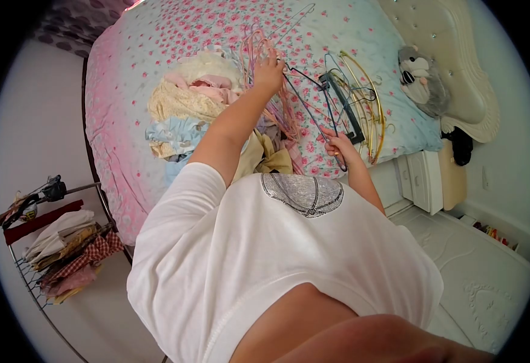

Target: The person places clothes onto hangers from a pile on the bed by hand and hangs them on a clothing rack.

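Observation:
My right hand [340,149] is closed around one end of a dark clothes hanger [305,104], whose hook end reaches up beside my left hand. Over a tangle of pink hangers [254,51] on the bed, my left hand [269,71] has its fingers curled down onto them; its fingertips are partly hidden. A heap of clothes [183,103], cream, pink and light blue, lies left of my left forearm. Right of the dark hanger is a group of gold hangers [378,115], with a black clip hanger [343,109] at their left side.
The bed [349,30] has a flowered pink and blue cover and a padded headboard [452,54]. A grey plush toy [422,78] leans there. A clothes rack [29,281] with hung garments stands at the left. A white bedside cabinet [422,178] is at the right.

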`<act>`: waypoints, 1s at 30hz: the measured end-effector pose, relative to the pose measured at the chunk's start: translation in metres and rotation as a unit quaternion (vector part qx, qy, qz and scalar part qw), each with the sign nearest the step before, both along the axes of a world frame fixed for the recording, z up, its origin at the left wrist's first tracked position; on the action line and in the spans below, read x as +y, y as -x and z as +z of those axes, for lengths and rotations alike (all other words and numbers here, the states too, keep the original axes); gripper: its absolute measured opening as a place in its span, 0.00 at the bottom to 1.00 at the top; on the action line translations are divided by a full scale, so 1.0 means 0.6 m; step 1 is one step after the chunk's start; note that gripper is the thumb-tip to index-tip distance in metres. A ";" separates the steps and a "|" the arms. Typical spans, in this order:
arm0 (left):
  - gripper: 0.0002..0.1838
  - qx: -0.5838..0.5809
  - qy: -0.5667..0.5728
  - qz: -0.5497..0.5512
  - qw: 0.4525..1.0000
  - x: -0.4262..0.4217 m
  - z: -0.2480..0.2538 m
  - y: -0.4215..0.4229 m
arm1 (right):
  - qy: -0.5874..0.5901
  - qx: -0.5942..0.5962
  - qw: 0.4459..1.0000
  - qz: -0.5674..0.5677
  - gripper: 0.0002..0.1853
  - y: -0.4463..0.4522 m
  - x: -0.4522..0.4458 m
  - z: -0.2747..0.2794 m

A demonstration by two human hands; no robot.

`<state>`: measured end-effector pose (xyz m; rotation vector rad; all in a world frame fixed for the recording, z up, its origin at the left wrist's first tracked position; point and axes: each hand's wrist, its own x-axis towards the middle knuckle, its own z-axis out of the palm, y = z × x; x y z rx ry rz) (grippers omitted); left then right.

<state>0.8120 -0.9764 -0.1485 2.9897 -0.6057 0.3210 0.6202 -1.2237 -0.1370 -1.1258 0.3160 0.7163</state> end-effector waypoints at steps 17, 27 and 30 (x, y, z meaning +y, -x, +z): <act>0.10 0.146 0.272 -0.010 0.951 0.129 0.027 0.212 | 0.074 0.004 0.980 -0.187 0.27 -0.066 0.016 -0.099; 0.13 0.150 0.325 0.082 0.930 0.199 0.063 0.288 | 0.677 -0.119 0.725 0.032 0.25 -0.076 -0.020 -0.171; 0.13 0.132 0.346 0.103 0.923 0.215 0.067 0.301 | 0.672 -0.089 0.734 0.045 0.25 -0.072 -0.009 -0.132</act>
